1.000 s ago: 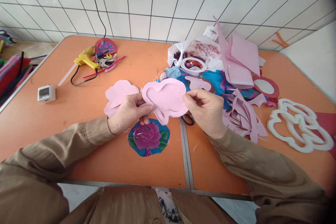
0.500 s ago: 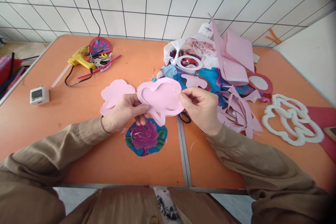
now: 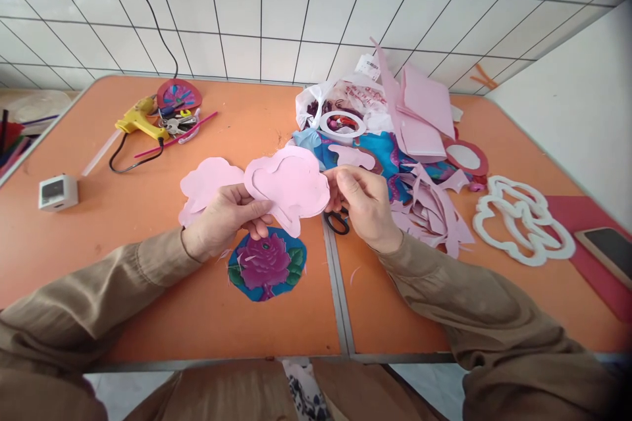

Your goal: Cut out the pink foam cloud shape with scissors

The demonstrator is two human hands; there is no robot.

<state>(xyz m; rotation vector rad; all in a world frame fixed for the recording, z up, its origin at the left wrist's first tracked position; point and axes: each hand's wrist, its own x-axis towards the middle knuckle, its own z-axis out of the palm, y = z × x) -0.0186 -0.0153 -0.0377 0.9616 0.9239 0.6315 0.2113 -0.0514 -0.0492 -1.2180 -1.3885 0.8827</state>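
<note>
Over the table I hold a pink cloud-shaped cutout (image 3: 289, 184) made of layered soft sheets; a frame-like rim shows at its left. My left hand (image 3: 222, 216) pinches its lower left side, thumb on top. At the right edge, the fingers of my right hand (image 3: 363, 200) are closed on the layers, thumb and forefinger together. Another pink cutout (image 3: 207, 181) lies on the table behind my left hand. Below is a round fabric piece with a purple rose (image 3: 266, 264). Black scissor handles (image 3: 338, 222) show beside my right hand, their blades hidden.
A yellow glue gun (image 3: 141, 122) lies at back left, near a white cube-shaped device (image 3: 58, 193). Pink scraps (image 3: 432, 204), folded pink sheets (image 3: 424, 112) and a plastic bag (image 3: 365, 99) pile up right of centre. White cloud-shaped frames (image 3: 523, 223) and a phone (image 3: 609, 250) lie far right.
My right fingers have shifted from the cutout's upper right face to its right edge. The top layer now covers more of the rim on the right. The camera view has swung slightly right.
</note>
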